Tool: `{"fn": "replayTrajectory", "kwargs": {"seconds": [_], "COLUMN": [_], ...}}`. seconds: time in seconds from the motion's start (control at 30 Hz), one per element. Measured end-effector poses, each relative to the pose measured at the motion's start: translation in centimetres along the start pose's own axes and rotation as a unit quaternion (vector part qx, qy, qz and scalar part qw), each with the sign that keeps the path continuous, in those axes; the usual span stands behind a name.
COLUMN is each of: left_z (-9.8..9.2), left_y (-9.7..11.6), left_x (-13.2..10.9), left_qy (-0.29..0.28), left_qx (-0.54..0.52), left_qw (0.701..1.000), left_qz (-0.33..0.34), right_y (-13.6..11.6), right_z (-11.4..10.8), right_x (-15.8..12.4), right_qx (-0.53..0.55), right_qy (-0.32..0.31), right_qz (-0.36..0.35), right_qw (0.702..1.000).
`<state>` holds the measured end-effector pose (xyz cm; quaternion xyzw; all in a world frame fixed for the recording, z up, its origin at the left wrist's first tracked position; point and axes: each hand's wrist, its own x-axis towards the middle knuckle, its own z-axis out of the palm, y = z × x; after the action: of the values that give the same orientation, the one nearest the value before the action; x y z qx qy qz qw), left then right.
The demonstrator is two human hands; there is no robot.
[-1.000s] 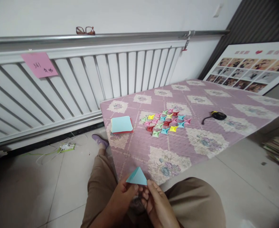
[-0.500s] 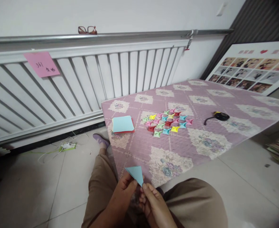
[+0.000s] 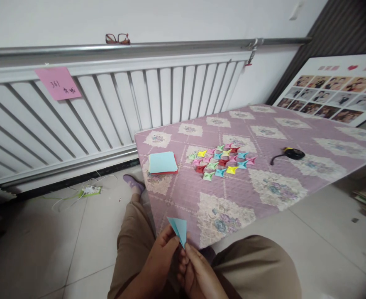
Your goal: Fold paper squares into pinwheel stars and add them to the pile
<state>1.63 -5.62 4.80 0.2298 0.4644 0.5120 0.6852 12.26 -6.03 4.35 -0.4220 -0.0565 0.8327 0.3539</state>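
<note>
A light blue folded piece of origami paper [image 3: 180,228], pointed at its lower end, is held between both hands over the near corner of the table. My left hand [image 3: 162,251] pinches its left edge with thumb and fingers. At the bottom point, my right hand [image 3: 197,265] grips the paper between thumb and forefinger, its other fingers curled beneath. Farther up the table stand several small folded paper shapes [image 3: 223,162] in pink, red, yellow, green and blue, set in rows. To their left lies a stack of square paper [image 3: 162,162], light blue on top with red showing below.
A floral purple tablecloth [image 3: 183,195] covers the table. A black object with a cord [image 3: 294,154] lies on the right. Behind stands a white radiator [image 3: 158,95] with a pink note [image 3: 58,84]; glasses [image 3: 117,39] rest on the pipe above. A power strip [image 3: 90,190] lies on the floor.
The paper's left side now shows a folded flap with a crease running down to the point, and the piece looks narrower. The whole view has shifted slightly.
</note>
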Motion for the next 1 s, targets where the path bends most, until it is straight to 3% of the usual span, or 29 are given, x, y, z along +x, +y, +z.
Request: {"fn": "replayTrajectory", "kwargs": {"seconds": [0.27, 0.47, 0.63, 0.73, 0.87, 1.0], "left_z": [0.1, -0.7, -1.1, -0.8, -0.6, -0.9], "left_y": [-0.2, 1.3, 1.5, 1.5, 1.6, 1.0], "left_x": [0.0, 0.3, 0.2, 0.0, 0.0, 0.3], "left_qy": [0.042, 0.1, 0.097, 0.062, 0.003, 0.001], "left_qx": [0.037, 0.211, 0.298, 0.275, 0.187, 0.157], "left_qw": [0.998, 0.969, 0.943, 0.953, 0.979, 0.987], "left_qz": [-0.039, 0.081, 0.114, 0.107, 0.082, 0.025], "right_y": [0.5, -0.3, -1.2, -1.3, -1.6, -2.1], "right_z": [-0.7, -1.5, -1.4, -1.5, -1.3, -1.2], "right_x": [0.5, -0.2, -0.6, 0.1, 0.1, -0.7], "right_qx": [-0.055, -0.101, -0.144, -0.184, -0.209, -0.259], "right_qy": [-0.006, -0.007, 0.027, 0.073, 0.089, 0.091], "right_qz": [-0.041, -0.145, -0.203, -0.225, -0.274, -0.317], "right_qw": [0.998, 0.984, 0.968, 0.954, 0.935, 0.908]}}
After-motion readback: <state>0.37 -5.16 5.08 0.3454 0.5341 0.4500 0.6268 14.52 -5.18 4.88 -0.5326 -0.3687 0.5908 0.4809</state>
